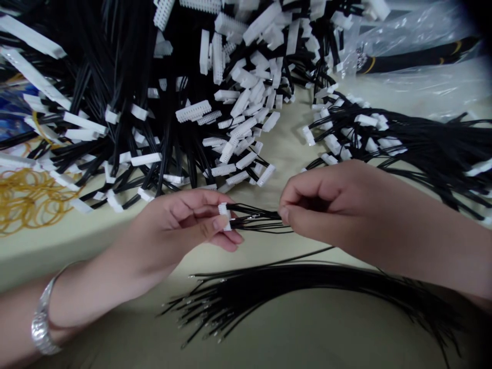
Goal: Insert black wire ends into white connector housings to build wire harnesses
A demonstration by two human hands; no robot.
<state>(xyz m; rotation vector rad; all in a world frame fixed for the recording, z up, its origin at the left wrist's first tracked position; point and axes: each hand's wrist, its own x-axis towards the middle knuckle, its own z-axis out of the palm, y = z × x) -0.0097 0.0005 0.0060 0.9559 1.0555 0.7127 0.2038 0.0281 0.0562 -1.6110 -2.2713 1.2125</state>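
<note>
A small white connector (pixel 224 216) is pinched between the thumb and fingers of my left hand (pixel 188 220). Several black wires (pixel 255 216) run from it to the right. My right hand (pixel 326 205) has its thumb and forefinger closed on these wires a short way from the connector; whether it holds one or several I cannot tell. Below both hands lies a loose bundle of black wires (pixel 307 277), with small metal terminals at its left ends. A silver bracelet (pixel 43 318) is on my left wrist.
Black cable harnesses with white connectors (pixel 246 128) are heaped at the back and left. Another bundle of harnesses (pixel 423 133) lies at the right. Yellow rubber bands (pixel 31 200) sit at the far left. A clear plastic bag (pixel 415 97) with a tied black bundle is at the back right.
</note>
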